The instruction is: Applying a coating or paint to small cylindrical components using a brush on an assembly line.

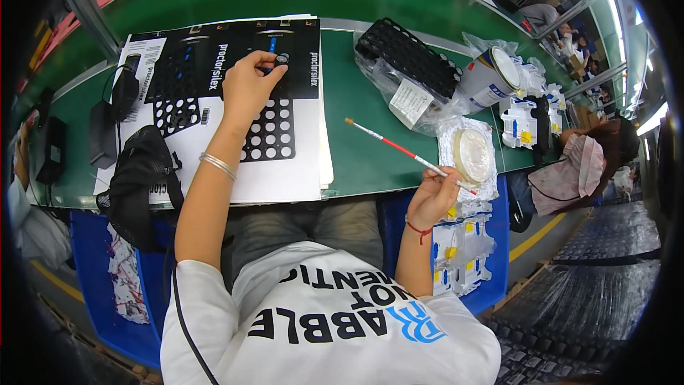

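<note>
Left hand (251, 80): pinching small dark part (283, 60), probably round, near sheet's (306, 139) far right corner
Right hand (434, 196): grasping brush (399, 147) at bench's (356, 171) near edge

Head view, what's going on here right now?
The person's right hand holds a thin brush, its tip over the green table. The left hand seems to pinch a small dark round part above a black holed tray. Just beyond the right hand, a shallow round dish sits on crumpled foil.
</note>
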`<action>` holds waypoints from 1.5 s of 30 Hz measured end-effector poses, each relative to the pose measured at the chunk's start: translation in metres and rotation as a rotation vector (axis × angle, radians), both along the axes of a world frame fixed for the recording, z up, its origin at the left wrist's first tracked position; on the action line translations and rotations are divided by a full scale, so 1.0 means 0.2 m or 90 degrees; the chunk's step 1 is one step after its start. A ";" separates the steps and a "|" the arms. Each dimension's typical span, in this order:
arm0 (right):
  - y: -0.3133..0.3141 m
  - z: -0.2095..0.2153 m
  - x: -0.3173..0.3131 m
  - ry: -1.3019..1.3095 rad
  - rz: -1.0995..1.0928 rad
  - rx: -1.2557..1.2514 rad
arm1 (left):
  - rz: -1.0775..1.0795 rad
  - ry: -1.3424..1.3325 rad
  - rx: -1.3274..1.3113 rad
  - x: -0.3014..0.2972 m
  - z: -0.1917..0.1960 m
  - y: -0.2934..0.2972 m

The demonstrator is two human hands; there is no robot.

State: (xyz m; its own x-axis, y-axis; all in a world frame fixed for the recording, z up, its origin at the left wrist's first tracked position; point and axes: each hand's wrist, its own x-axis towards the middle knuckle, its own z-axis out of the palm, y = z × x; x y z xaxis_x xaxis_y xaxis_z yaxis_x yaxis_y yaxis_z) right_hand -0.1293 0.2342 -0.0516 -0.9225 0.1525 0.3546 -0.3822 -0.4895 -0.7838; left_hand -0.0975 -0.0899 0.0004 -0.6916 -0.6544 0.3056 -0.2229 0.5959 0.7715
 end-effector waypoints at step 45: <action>0.38 0.23 0.07 0.073 -0.241 -0.037 | -0.258 0.156 -0.216 -0.55 0.19 0.68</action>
State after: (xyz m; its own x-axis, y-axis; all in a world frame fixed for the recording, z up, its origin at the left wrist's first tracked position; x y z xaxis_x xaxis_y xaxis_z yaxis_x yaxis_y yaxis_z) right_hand -0.1158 0.3098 -0.0057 -0.7516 0.4976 0.4330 -0.6281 -0.3395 -0.7002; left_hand -0.2079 0.0461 0.0388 -0.7488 -0.1896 0.6351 0.2355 0.8196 0.5222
